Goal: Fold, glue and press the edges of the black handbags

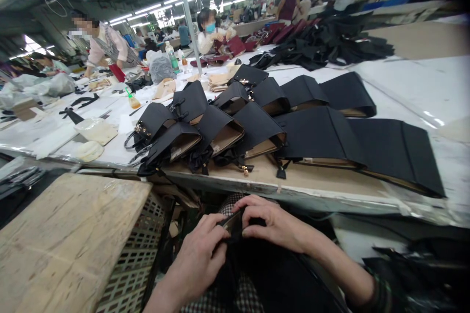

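Lower left is a crate (127,254); mid-left, a bottle (134,102) of amber liquid. Bottom centre, left hand (198,249) and right hand (273,222) clamp their grips on a black bag (279,274); centre to right, open bags (317,134) line the surface (407,85).

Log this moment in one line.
left hand: holds black item by edge | right hand: fingers at same edge | black item: over checked garment | black bags: in rows on table | crate: at person's left

Workshop with black bags (316,134), workers (110,46)
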The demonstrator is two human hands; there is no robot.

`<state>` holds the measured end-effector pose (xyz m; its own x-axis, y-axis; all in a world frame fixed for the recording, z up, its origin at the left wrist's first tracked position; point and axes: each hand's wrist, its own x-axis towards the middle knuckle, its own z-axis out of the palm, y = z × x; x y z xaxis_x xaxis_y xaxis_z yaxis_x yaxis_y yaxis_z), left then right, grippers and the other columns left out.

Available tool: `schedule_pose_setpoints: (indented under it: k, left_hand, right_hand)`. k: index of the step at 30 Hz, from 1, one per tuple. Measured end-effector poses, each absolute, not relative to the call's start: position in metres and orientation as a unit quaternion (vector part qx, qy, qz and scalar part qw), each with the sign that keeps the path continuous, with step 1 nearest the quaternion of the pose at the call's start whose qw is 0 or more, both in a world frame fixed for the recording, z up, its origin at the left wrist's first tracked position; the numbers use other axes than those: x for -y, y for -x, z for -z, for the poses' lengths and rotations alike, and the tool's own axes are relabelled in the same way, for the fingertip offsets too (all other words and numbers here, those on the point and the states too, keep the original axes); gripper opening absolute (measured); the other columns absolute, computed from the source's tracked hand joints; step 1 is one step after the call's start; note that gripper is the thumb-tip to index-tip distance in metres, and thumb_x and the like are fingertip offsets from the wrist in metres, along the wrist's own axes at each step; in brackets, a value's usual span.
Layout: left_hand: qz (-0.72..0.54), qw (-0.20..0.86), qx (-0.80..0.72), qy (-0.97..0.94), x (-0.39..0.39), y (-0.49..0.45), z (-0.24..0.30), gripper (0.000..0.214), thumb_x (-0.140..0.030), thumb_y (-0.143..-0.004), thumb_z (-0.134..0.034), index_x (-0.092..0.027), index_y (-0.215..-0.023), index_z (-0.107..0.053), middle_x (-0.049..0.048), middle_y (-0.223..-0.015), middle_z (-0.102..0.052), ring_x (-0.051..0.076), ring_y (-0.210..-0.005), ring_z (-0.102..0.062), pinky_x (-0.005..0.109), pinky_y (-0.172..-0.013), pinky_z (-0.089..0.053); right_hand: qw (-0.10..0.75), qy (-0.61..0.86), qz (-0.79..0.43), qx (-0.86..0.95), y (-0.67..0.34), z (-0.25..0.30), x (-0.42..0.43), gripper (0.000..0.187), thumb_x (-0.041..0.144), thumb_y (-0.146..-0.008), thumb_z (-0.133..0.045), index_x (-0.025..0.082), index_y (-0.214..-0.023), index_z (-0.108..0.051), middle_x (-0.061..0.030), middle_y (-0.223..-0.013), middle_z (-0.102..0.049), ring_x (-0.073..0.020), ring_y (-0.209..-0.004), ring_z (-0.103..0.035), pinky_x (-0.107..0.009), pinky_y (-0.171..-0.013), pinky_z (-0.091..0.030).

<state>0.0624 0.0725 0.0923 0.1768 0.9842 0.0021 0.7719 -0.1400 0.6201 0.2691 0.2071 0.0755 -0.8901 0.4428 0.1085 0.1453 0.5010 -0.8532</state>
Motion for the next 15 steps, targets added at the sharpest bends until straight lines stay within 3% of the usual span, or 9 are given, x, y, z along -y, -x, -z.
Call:
schedule_pose_setpoints:
  k: [6,11,15]
  left_hand:
    - [-0.226,0.226,-0.643,-0.696,-0.073,-0.068,-0.085,0.024,-0.008,-0.081,-0.052,-0.023,-0.099,-0.059,0.0074,-0.124,-0.060,0.024,-0.112,-0.059,0.038,-0.093,-0.052]
    - [-0.234,0.217,-0.639,-0.700,-0.071,-0.069,-0.082,0.024,-0.010,-0.084,-0.051,-0.023,-0.102,-0.061,0.0090,-0.126,-0.059,0.025,-0.116,-0.059,0.039,-0.094,-0.053]
    - [-0.229,0.229,-0.613,-0.720,-0.071,-0.070,-0.084,0.032,-0.008,-0.085,-0.050,-0.024,-0.110,-0.062,0.0087,-0.130,-0.056,0.024,-0.120,-0.056,0.039,-0.101,-0.050]
  right_hand:
    - [0.162,0.173,-0.434,0.869,-0.264,-0.077,-0.208,0.004,0.023,-0.092,-0.068,0.023,-0.095,-0.066,-0.0032,-0.124,-0.059,-0.0216,-0.116,-0.053,-0.035,-0.102,-0.040]
    - [0.134,0.132,-0.400,0.897,-0.260,-0.082,-0.209,0.035,0.023,-0.088,-0.073,0.032,-0.121,-0.064,-0.0034,-0.135,-0.050,-0.0251,-0.126,-0.045,-0.041,-0.107,-0.034]
    - [0.101,0.122,-0.367,0.917,-0.252,-0.079,-0.211,0.027,0.028,-0.085,-0.078,0.034,-0.110,-0.070,-0.0001,-0.130,-0.055,-0.0252,-0.119,-0.049,-0.042,-0.103,-0.034]
